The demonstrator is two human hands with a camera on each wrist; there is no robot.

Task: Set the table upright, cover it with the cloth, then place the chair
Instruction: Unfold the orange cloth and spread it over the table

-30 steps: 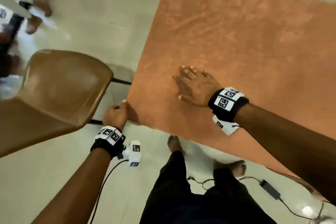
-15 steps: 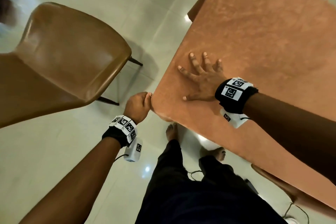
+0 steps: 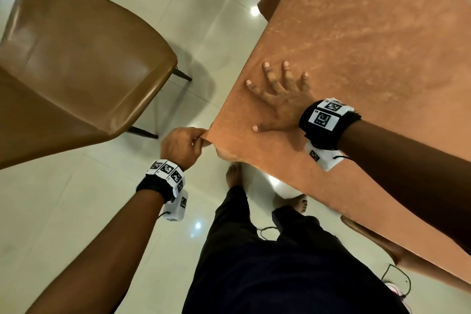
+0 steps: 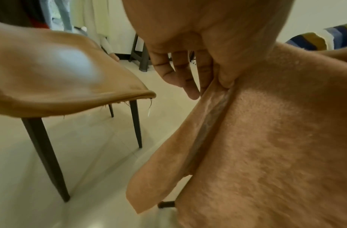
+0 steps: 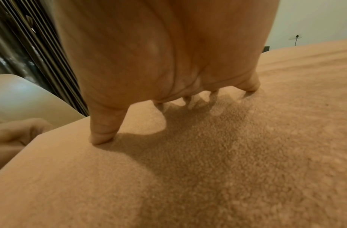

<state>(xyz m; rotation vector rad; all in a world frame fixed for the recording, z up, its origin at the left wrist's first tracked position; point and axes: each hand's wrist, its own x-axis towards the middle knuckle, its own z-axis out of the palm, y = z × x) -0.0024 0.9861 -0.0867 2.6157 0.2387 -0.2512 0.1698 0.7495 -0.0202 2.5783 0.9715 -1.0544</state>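
Note:
An orange fleecy cloth (image 3: 356,46) lies spread over the upright table, whose top it hides. My right hand (image 3: 277,99) lies flat on the cloth (image 5: 246,154) near the table's near-left corner, fingers spread and straight. My left hand (image 3: 182,144) pinches the cloth's hanging corner (image 4: 217,95) at that table corner, between thumb and fingers. The brown padded chair (image 3: 76,66) with dark legs (image 4: 45,154) stands on the floor to the left of the table, a short gap away.
Pale glossy floor tiles (image 3: 63,211) surround the table. My own legs and bare feet (image 3: 234,173) stand at the near table edge. A cable (image 3: 397,280) lies on the floor at lower right. A dark table leg tip (image 4: 166,204) shows beneath the cloth.
The view has swung left and down. My right hand has spread its fingers flat near the corner, and my left hand has shifted its hold to a pinch on the cloth corner.

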